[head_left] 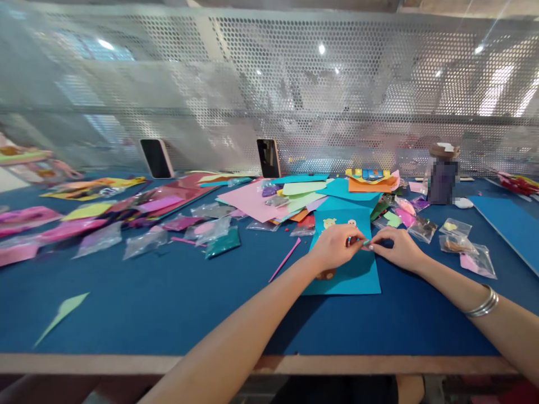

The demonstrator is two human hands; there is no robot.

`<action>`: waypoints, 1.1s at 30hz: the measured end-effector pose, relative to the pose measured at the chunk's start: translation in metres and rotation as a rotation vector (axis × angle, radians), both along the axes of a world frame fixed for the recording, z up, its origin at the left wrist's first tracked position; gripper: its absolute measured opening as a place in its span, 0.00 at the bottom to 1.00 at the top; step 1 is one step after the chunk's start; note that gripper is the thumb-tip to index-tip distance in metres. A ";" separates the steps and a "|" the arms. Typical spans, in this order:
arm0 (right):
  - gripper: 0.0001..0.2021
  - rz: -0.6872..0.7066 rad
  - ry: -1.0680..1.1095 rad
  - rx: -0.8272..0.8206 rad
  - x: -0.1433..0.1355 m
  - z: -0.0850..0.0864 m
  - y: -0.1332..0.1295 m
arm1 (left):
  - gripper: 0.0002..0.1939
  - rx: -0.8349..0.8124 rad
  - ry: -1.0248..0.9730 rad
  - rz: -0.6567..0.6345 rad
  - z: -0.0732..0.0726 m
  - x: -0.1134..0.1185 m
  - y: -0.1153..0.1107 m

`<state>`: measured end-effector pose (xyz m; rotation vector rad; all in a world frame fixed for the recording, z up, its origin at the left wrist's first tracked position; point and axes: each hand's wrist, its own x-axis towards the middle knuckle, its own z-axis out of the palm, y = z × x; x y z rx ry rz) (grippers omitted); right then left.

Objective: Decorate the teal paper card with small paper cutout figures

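Observation:
Over a bright blue sheet (pixel 353 280), my left hand (pixel 337 247) and my right hand (pixel 398 248) meet with their fingertips pinched. Between them is a small green piece (pixel 366 243), too small to make out exactly; both hands appear to grip it. The blue sheet lies flat and carries a cream animal-face cutout (pixel 329 223), a small whitish figure (pixel 352 223) and a brown shape (pixel 326 275) partly hidden by my left wrist. A thin pink stick tool (pixel 285 260) lies left of the sheet.
Coloured paper sheets (pixel 248 199) and small plastic bags (pixel 145 241) spread across the blue table (pixel 168 314). Two phones (pixel 156 159) (pixel 268 158) lean on the perforated metal screen (pixel 357 84). A dark bottle (pixel 442 179) stands right. A green paper scrap (pixel 63 314) lies front left.

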<state>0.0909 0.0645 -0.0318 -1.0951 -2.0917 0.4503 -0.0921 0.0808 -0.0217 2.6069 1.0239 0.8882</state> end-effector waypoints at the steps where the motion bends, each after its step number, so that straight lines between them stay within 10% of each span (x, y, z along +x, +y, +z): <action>1: 0.06 0.002 0.005 0.012 0.001 0.000 0.000 | 0.05 -0.010 -0.016 0.005 0.000 0.000 0.000; 33: 0.10 0.100 0.040 0.036 0.012 -0.003 0.007 | 0.08 -0.035 0.014 0.026 0.007 0.000 -0.004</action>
